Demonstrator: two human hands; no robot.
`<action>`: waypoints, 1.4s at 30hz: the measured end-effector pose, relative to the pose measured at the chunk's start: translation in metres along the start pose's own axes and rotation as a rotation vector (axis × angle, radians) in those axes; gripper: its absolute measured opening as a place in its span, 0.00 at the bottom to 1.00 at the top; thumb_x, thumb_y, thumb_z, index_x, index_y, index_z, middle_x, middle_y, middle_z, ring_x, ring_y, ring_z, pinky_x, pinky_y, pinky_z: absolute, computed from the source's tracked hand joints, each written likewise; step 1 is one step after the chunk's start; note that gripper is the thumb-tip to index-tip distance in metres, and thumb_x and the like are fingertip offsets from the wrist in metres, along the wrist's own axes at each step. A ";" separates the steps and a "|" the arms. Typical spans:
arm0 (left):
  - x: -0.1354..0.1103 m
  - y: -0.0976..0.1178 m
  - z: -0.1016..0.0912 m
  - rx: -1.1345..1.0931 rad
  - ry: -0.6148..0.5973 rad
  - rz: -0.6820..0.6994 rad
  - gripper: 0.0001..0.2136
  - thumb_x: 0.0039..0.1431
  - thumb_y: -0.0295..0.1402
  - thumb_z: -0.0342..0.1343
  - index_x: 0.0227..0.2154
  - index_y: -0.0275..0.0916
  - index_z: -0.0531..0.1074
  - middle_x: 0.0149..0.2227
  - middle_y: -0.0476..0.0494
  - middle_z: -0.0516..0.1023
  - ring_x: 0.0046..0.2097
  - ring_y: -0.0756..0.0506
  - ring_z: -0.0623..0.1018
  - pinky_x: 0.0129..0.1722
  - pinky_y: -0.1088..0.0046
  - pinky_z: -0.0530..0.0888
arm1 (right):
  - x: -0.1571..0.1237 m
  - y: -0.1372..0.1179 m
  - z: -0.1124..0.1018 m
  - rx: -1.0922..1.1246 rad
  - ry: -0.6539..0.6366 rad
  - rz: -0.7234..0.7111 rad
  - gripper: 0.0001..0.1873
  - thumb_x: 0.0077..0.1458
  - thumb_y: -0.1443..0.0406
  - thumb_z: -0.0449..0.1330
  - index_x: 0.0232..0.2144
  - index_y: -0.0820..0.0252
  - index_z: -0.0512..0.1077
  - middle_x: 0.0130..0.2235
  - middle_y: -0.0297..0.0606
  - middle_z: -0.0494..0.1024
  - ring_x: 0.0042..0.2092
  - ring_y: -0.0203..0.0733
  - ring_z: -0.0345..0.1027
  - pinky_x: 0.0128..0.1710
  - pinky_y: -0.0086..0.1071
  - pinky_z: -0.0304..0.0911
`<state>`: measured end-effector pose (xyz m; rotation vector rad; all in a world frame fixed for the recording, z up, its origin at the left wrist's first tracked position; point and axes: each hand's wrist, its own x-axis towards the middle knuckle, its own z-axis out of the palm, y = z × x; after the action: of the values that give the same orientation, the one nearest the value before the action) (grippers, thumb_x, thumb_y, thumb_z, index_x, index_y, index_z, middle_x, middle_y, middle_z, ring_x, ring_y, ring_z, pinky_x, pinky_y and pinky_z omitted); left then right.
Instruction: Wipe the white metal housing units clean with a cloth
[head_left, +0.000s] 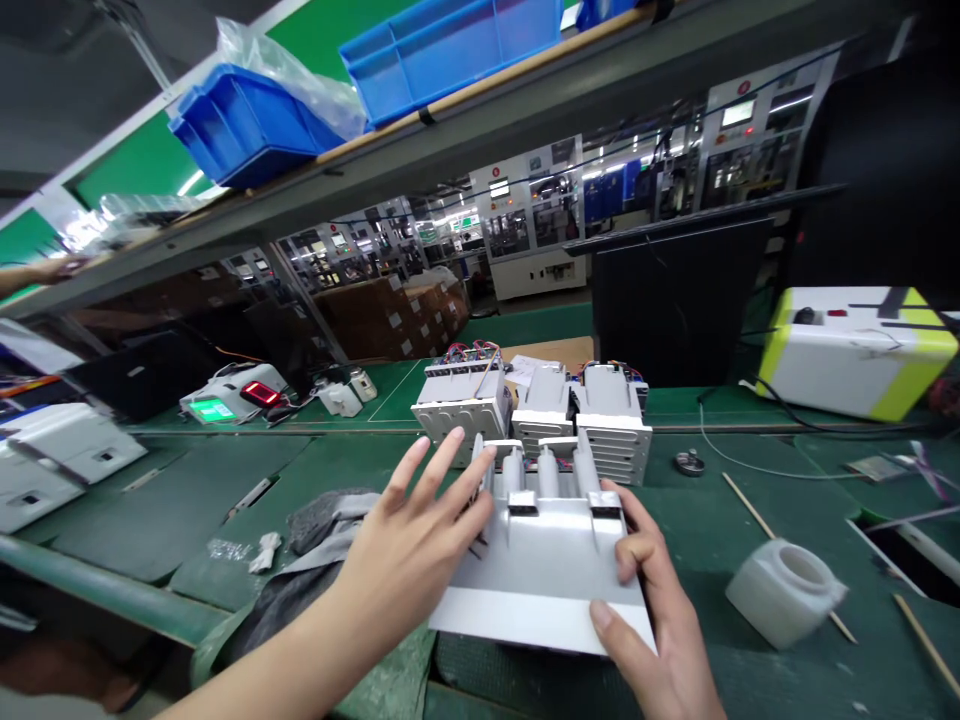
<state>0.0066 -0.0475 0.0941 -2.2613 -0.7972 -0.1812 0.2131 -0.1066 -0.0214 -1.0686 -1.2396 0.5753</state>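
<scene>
Nearest of all, the left hand [409,545] reached in with its palm down, fingers spread wide and gripping nothing that showed. Beneath it stretched the green table [187,505], and above, slanting across the view, ran a shelf [525,115] with blue bins [457,55] on it. At the far right of the table sat a white-and-yellow machine [832,360]. Three grey units [611,420] stood in a row farther back, wires showing at their tops.

The housing [555,560], pale grey with rounded posts along its far side, was between the two hands, just in front of the units, its plain lip toward the camera. The right hand [664,610] held its right edge, thumb on the near lip and fingers curled along the side. The left fingers lay over its left side; whether they pressed on it could not be told.

A grey cloth [322,530] lay left of the housing, partly behind the left forearm. Right of the right hand stood an open white jar [780,600], a thin stick [750,510] passing behind it. Beyond the right hand lay a small black knob [689,462].
</scene>
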 end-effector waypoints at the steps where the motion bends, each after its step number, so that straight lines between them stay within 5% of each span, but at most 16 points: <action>1: -0.001 0.002 0.000 -0.002 -0.011 -0.012 0.09 0.55 0.29 0.60 0.39 0.43 0.74 0.64 0.49 0.65 0.67 0.34 0.57 0.68 0.54 0.39 | 0.000 0.002 -0.002 -0.024 -0.010 -0.013 0.12 0.57 0.57 0.55 0.33 0.54 0.57 0.66 0.44 0.54 0.62 0.60 0.54 0.56 0.48 0.52; 10: -0.002 -0.002 0.000 -0.225 -0.021 -0.110 0.04 0.64 0.34 0.55 0.33 0.45 0.73 0.60 0.57 0.70 0.66 0.37 0.59 0.66 0.52 0.46 | -0.001 0.016 -0.008 -0.101 -0.036 -0.083 0.11 0.58 0.59 0.56 0.33 0.54 0.56 0.67 0.44 0.54 0.63 0.59 0.54 0.52 0.43 0.57; 16: 0.014 -0.002 -0.002 -0.112 0.016 -0.103 0.04 0.60 0.31 0.58 0.30 0.43 0.74 0.62 0.53 0.69 0.67 0.36 0.59 0.66 0.50 0.45 | -0.001 0.002 -0.001 -0.030 -0.009 0.017 0.11 0.57 0.58 0.56 0.33 0.54 0.56 0.67 0.44 0.53 0.63 0.59 0.51 0.55 0.47 0.53; 26: -0.006 0.002 -0.009 -0.309 0.044 -0.118 0.07 0.63 0.33 0.55 0.30 0.45 0.76 0.57 0.57 0.74 0.67 0.40 0.59 0.67 0.55 0.45 | 0.000 0.006 0.000 -0.009 -0.007 -0.015 0.11 0.57 0.57 0.55 0.33 0.54 0.57 0.67 0.43 0.53 0.62 0.58 0.54 0.56 0.47 0.51; 35: 0.018 0.011 -0.005 -0.054 0.056 -0.073 0.04 0.58 0.27 0.59 0.29 0.39 0.76 0.61 0.48 0.70 0.68 0.36 0.56 0.67 0.54 0.41 | 0.001 0.012 -0.006 -0.073 -0.055 -0.091 0.10 0.57 0.58 0.56 0.34 0.54 0.57 0.67 0.44 0.54 0.63 0.57 0.53 0.55 0.45 0.55; 42: -0.008 0.014 -0.013 -0.523 0.170 -0.308 0.09 0.65 0.32 0.54 0.31 0.46 0.77 0.50 0.52 0.78 0.61 0.42 0.68 0.60 0.59 0.56 | 0.000 0.019 -0.004 -0.050 -0.039 -0.089 0.10 0.57 0.58 0.56 0.34 0.54 0.57 0.67 0.42 0.53 0.64 0.57 0.53 0.54 0.43 0.55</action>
<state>0.0099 -0.0679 0.0931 -2.5358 -1.0995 -0.7965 0.2204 -0.1000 -0.0385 -1.0426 -1.3347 0.5010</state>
